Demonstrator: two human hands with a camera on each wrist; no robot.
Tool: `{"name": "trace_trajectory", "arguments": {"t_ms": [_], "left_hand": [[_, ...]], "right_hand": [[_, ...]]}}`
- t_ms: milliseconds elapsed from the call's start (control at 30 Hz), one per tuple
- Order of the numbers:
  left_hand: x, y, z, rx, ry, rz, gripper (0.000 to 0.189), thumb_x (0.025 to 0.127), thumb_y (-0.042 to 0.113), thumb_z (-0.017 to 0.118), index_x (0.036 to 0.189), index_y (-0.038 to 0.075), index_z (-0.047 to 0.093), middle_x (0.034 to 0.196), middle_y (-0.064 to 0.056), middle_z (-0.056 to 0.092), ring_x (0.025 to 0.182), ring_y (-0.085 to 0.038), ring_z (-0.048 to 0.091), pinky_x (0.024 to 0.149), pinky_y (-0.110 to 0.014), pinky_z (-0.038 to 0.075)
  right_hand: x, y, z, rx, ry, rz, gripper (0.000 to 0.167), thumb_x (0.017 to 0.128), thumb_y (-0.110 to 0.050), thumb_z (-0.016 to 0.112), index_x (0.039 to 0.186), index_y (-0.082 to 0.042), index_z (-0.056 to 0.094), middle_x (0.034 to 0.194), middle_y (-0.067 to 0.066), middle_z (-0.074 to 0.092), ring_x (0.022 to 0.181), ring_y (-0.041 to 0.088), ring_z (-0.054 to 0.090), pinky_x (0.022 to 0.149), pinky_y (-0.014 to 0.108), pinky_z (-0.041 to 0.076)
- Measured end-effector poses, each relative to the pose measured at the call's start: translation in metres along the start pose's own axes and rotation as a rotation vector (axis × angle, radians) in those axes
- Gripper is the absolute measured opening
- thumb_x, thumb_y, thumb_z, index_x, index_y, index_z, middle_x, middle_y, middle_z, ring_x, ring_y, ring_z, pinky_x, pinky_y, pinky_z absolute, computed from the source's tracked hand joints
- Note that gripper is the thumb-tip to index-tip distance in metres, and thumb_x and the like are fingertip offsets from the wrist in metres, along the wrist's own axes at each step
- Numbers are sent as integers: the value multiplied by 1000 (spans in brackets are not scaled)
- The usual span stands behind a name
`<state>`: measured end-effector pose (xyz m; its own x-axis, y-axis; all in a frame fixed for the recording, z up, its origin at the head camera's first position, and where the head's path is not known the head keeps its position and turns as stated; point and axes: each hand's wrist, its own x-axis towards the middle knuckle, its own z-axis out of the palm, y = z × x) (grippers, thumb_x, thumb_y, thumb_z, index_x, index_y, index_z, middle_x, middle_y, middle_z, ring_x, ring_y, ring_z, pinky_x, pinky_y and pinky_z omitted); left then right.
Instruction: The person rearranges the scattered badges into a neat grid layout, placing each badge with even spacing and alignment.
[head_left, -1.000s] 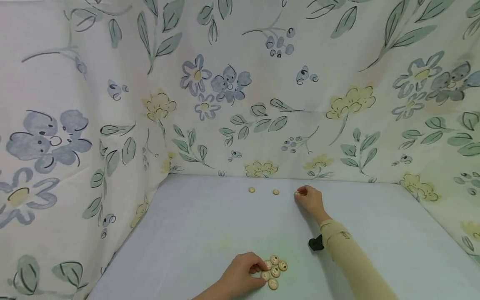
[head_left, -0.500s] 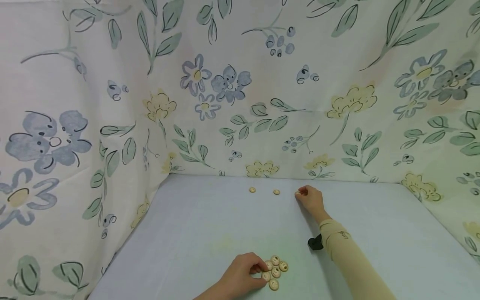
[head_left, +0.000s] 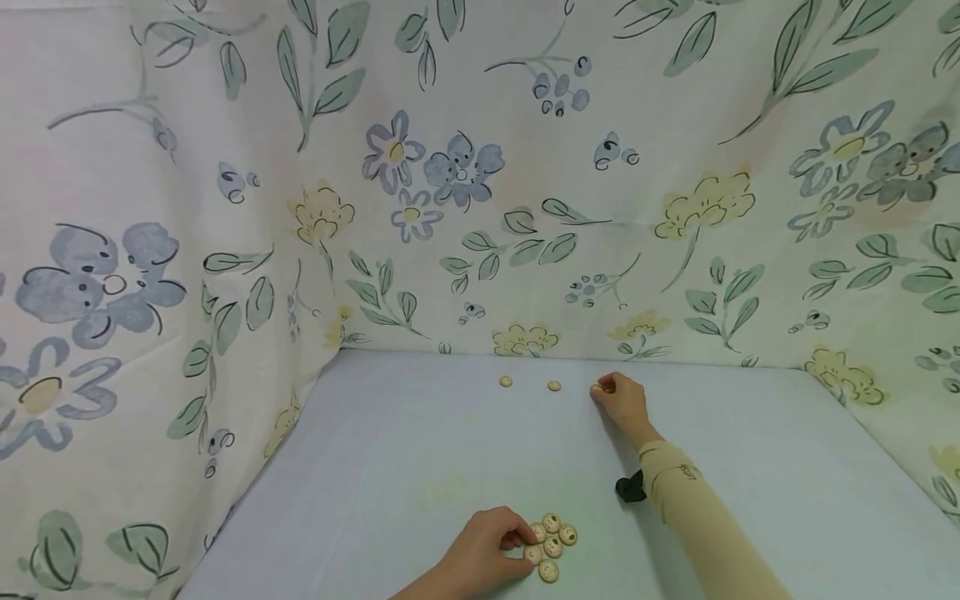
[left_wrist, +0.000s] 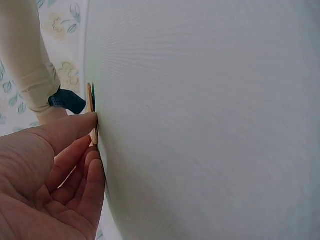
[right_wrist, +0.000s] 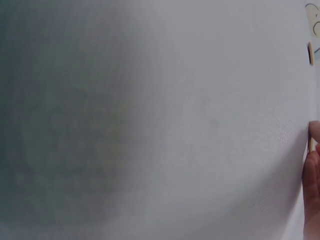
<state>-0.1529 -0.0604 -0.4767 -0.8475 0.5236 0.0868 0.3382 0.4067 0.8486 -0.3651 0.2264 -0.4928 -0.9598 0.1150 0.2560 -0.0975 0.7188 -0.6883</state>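
Buttons [head_left: 551, 546] lie clustered at bottom centre of the head view, the left hand [head_left: 480, 557] pinching one. The right hand [head_left: 621, 398] pinches another button [head_left: 596, 387] mid-frame, beside two placed ones [head_left: 529, 383].

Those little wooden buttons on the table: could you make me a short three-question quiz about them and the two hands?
1. True or false: the left hand touches the cluster of buttons near the table's front edge.
2. How many buttons lie alone at the back, left of the right hand?
3. What does the right hand pinch: A) a coin, B) a button, C) nothing?

Key: 1 true. 2 two: far-left button, middle button. 3 B.
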Motion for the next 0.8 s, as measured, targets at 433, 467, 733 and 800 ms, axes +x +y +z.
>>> {"name": "trace_trajectory", "arguments": {"t_ms": [433,467,733,800], "left_hand": [[0,3,3,-6,-6,-9,16,77,5,80,89,12,71,84,12,59,77,1,53,70,-18,48],[0,3,3,-6,-8,-9,16,77,5,80,89,12,71,84,12,59,77,1,53,70,-18,48],[0,0,4,-9,-14,-7,14,78,6,79,89,11,71,85,14,59,77,2,53,71,-18,49],[0,0,4,-8,-9,-1,15,78,7,79,90,11,71,85,14,59,78,2,53,71,-18,49]], "right_hand": [[-5,4,-4,13,-4,5,26,88,-12,70,104,8,62,98,23,65,94,36,61,85,47,47],[-6,4,-5,13,-7,4,27,88,-12,70,104,9,62,98,23,65,94,36,61,84,47,48],[-13,2,-12,40,-31,30,30,86,-11,72,107,8,61,99,21,65,94,34,60,84,46,47],[-15,1,-14,48,-20,29,31,86,-12,72,108,8,62,99,20,66,94,34,61,83,44,48]]}}
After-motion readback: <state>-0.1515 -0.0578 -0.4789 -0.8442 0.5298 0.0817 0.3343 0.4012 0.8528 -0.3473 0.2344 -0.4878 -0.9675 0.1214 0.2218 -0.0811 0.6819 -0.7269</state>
